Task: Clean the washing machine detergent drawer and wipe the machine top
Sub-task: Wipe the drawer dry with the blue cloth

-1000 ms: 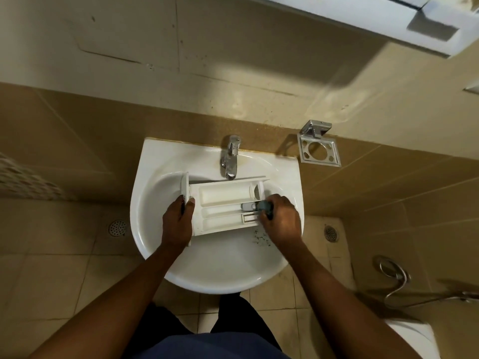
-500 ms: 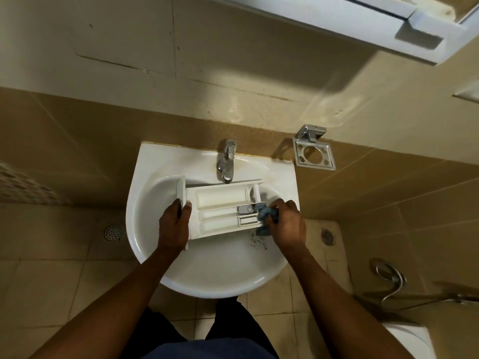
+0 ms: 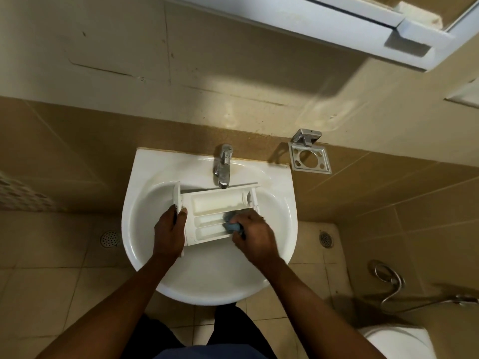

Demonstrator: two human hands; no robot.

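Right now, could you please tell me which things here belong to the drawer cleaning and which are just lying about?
In use: drawer, gripped by the left hand; cloth, held in the right hand; sink, holding the drawer.
Idle: tap, wall holder, hose, toilet, cabinet.

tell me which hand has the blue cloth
The right hand grips the blue cloth against the detergent drawer; the left hand holds only the drawer's front end, no cloth.
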